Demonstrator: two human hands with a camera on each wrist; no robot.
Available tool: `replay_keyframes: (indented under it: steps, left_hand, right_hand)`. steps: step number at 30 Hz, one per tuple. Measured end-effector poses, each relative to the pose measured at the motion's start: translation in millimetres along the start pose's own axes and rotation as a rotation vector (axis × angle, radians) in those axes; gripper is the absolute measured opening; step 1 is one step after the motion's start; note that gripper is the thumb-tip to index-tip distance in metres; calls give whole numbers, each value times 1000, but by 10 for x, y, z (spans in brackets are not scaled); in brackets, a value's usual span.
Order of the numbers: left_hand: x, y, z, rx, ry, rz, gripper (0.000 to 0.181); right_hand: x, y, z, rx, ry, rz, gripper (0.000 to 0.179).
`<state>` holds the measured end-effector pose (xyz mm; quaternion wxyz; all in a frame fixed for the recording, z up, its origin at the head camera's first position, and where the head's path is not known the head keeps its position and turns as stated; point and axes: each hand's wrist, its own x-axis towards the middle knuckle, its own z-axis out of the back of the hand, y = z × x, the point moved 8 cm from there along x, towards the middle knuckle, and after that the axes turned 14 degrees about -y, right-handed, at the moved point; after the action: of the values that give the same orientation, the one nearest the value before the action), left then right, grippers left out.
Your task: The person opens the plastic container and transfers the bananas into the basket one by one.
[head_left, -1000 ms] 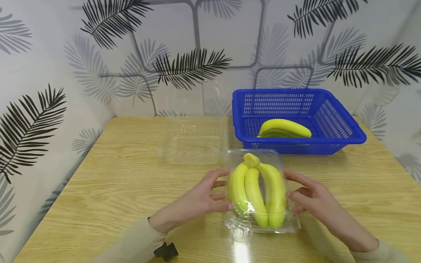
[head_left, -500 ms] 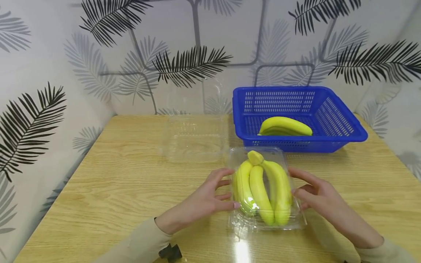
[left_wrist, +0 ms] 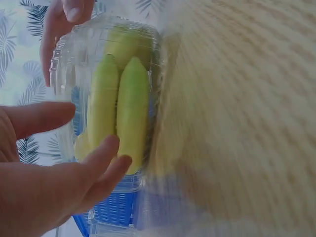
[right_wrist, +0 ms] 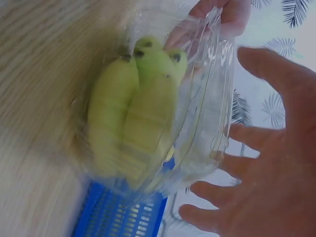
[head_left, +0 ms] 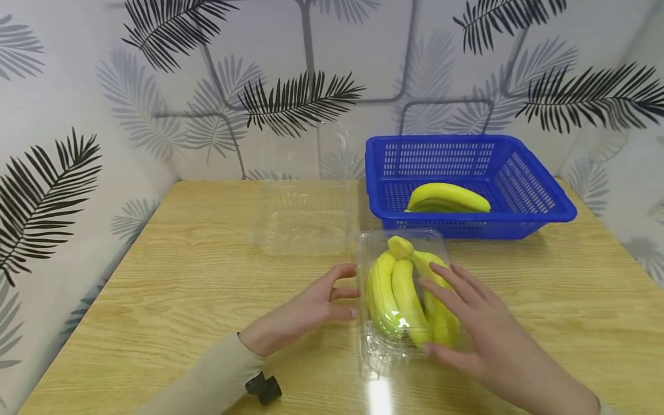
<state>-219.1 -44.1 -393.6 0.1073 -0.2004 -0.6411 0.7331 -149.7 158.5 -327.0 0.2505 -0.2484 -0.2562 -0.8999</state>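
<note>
A bunch of yellow bananas [head_left: 403,297] lies inside a lidded clear plastic clamshell box [head_left: 370,347] on the table, in front of the blue basket. My left hand [head_left: 313,308] is beside the box's left wall, thumb and fingers loosely bent and holding nothing. Over the right part of the lid, my right hand [head_left: 490,343] has its fingers spread, overlapping the bananas in the head view. The right wrist view shows that hand's fingers [right_wrist: 212,192] reaching across the lid side of the box. In the left wrist view the banana tips [left_wrist: 133,74] show through the box's near wall.
At the back right stands a blue plastic basket [head_left: 472,217] with more bananas [head_left: 448,196] in it. A second clear clamshell box [head_left: 308,233] stands open left of the basket, its lid raised against the leaf-patterned wall.
My right hand has left the box's right side and come up over the lid, with fingers spread. My left hand has drawn slightly away from the left wall.
</note>
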Motion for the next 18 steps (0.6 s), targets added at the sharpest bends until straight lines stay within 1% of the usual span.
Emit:
replay_keyframes:
  steps: [4,7,12,18]
  left_hand:
    - [12,48,-73,-21,46,7,88]
    - [14,64,-105,-56,57,7,93]
    - [28,73,-104,-78,43,10,95]
    - [29,61,-105,-102,48,7,91]
  right_hand:
    - [-21,84,-167,-29,101,22,89]
    - [-37,107,-233,-48,136,26,89]
    - [-34,122,-222,-67,115,60,86]
    - [-22,139,-189,-96,86,86,86]
